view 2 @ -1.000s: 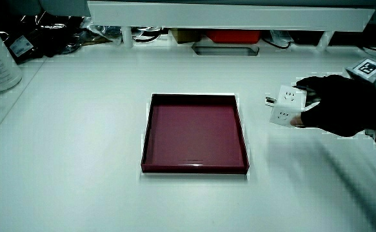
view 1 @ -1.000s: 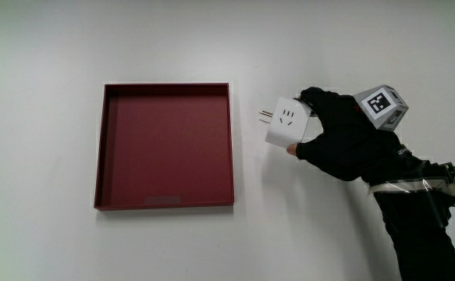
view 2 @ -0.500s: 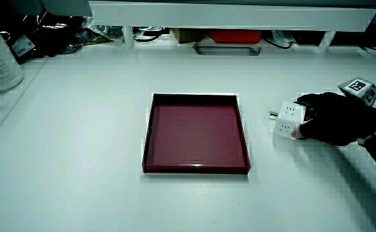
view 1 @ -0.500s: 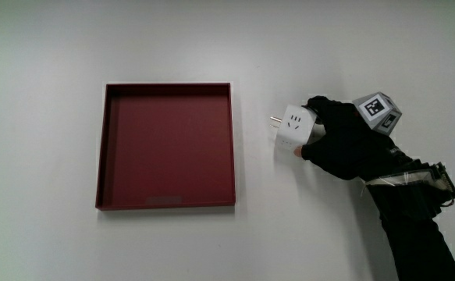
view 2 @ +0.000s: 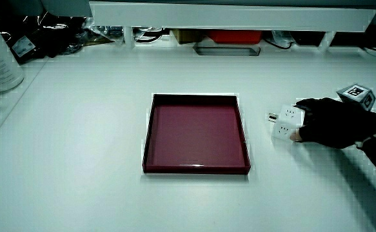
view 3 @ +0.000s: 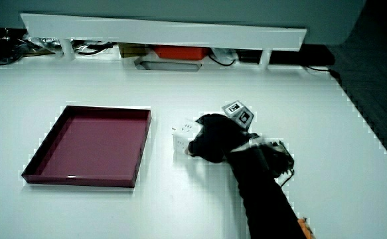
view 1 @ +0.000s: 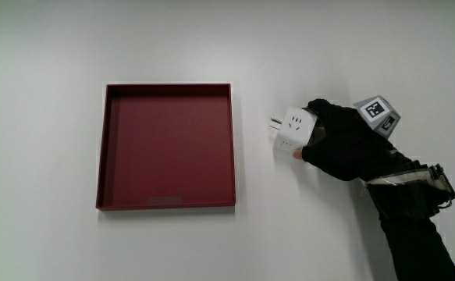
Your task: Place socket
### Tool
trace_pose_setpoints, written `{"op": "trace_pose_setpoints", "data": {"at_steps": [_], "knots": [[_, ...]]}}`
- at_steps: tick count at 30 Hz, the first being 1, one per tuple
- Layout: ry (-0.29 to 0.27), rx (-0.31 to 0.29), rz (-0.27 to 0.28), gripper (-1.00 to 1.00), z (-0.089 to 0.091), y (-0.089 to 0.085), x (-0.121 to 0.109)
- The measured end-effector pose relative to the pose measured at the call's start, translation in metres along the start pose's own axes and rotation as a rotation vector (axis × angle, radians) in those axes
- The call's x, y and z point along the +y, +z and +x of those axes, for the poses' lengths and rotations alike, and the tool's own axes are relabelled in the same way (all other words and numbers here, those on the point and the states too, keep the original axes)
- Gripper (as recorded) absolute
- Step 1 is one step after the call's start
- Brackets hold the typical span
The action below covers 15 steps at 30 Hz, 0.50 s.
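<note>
- White plastic, cube-shaped, the socket [view 1: 293, 131] sits in my curled fingers; my hand [view 1: 344, 140] is closed around the side of it turned away from the red tray [view 1: 102, 156], thumb low on it and fingertips along its upper edge.
- Socket and hand are low over the bare table [view 1: 367, 47], just beside the tray's nearest wall but apart from it. In a side view [view 2: 286, 120] the socket looks to be resting on the table or a hair off it; I cannot tell which.
- I judge the step in hand to be the set-down. To do it well I keep the cube level, let its base meet the table flat, then loosen thumb and fingertips together so it does not tip or twist.
- Its metal prongs point toward the tray, so I want no sideways push on release that would slide them into the wall.
- If the tray is meant as the goal, the socket is not in it yet; the task line does not say.
- Hidden: my glove covers the side of the socket I hold, and the contact between its base and the table is not visible.
- My palm and fingertips are mostly out of sight in the other side view [view 3: 210, 138]; the holes on the socket's faces are too small to read well.
</note>
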<state>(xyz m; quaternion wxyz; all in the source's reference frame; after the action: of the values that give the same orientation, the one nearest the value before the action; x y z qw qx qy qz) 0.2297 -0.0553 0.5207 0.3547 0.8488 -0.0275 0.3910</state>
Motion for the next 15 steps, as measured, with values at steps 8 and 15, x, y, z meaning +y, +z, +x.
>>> {"op": "trace_pose_setpoints", "data": {"at_steps": [8,15], "knots": [[-0.027,-0.087,-0.016,-0.5,-0.002,-0.004,-0.004],[-0.082,-0.284,-0.044,-0.82,-0.019,-0.002,-0.037]]}}
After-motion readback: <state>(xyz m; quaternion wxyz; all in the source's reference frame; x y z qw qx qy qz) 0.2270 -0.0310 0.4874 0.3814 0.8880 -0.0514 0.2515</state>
